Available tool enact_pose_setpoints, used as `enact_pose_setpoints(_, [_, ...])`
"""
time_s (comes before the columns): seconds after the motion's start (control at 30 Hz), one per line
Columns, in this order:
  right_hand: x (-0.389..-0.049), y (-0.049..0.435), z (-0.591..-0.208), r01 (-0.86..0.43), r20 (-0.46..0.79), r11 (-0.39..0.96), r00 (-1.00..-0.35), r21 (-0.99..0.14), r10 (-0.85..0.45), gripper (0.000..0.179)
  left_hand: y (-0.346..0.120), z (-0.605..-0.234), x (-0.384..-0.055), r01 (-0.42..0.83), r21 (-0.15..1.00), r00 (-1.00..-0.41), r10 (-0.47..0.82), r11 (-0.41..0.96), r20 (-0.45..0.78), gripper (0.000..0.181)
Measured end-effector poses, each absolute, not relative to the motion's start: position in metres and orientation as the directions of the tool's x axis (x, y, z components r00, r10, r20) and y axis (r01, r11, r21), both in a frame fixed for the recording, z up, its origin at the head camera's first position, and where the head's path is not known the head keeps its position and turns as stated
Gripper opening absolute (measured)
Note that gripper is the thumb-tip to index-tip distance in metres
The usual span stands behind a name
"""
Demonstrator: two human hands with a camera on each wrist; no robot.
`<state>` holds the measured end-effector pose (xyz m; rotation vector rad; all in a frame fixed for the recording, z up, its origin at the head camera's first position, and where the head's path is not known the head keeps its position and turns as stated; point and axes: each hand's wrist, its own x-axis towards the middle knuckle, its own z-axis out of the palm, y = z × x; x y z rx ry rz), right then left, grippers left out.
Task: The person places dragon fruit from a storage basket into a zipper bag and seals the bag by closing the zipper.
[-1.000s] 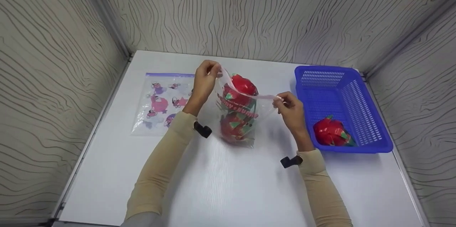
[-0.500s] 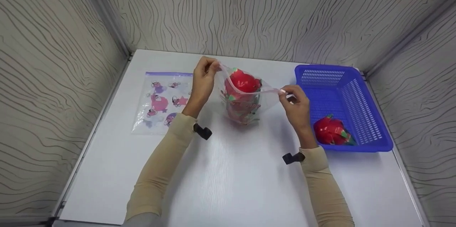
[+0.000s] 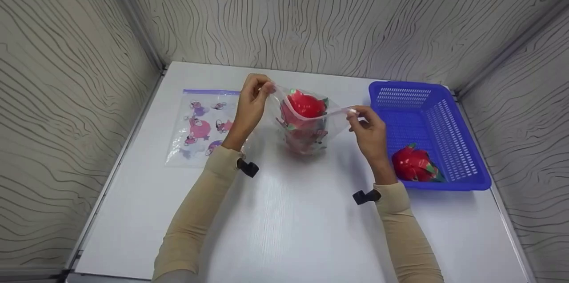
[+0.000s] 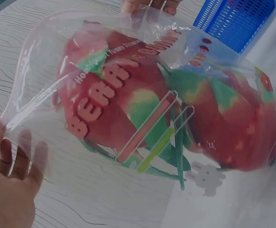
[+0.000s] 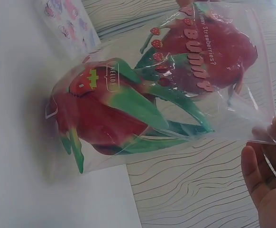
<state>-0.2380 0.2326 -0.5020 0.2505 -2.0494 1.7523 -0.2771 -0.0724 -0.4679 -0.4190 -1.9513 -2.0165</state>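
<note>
A clear zip bag [image 3: 335, 129] with a pink rim and printed lettering stands in the middle of the table. Two red dragon fruits with green-tipped scales are inside, one dragon fruit [image 4: 114, 107] near the mouth and the other dragon fruit [image 4: 242, 133] toward the bottom. My left hand [image 3: 251, 107] pinches the left corner of the bag's mouth. The right corner is pinched between the thumb and fingers of my right hand [image 3: 370, 134]. Between the hands the mouth is stretched wide, its front edge sagging. In the head view, the lower fruit shows only through the plastic.
A flat clear bag [image 3: 198, 129] with a purple zip and pink cartoon prints lies at the left, partly behind the left forearm. On the right stands a blue plastic basket [image 3: 482, 172] holding one dragon fruit [image 3: 413, 164]. Patterned panels [image 3: 293, 16] enclose the white table [image 3: 275, 229].
The bag has tipped more upright, its bottom going away from me. The right hand has risen slightly and moved outward, spreading the mouth. The left hand has shifted a little left.
</note>
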Motion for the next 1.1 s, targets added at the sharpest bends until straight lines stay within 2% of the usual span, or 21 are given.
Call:
enact_pose_setpoints(0.47, [-0.237, 0.234, -0.503, -0.454, 0.500, 0.276, -0.857, -0.847, 0.126, 0.013, -0.076, -0.476, -0.270, 0.372, 0.928, -0.928, 0.012, -0.028, 0.372, 0.018])
enact_pose_setpoints(0.77, [-0.237, 0.228, -0.498, -0.473, 0.511, 0.243, -0.851, -0.847, 0.124, 0.017, -0.082, -0.477, -0.268, 0.407, 0.911, -0.911, 0.037, -0.065, 0.410, 0.018])
enact_pose_setpoints(1.1, [-0.225, 0.209, -0.469, -0.448, 0.479, 0.265, -0.876, -0.854, 0.061, 0.016, -0.085, -0.476, -0.268, 0.422, 0.906, -0.904, 0.097, 0.031, 0.417, 0.020])
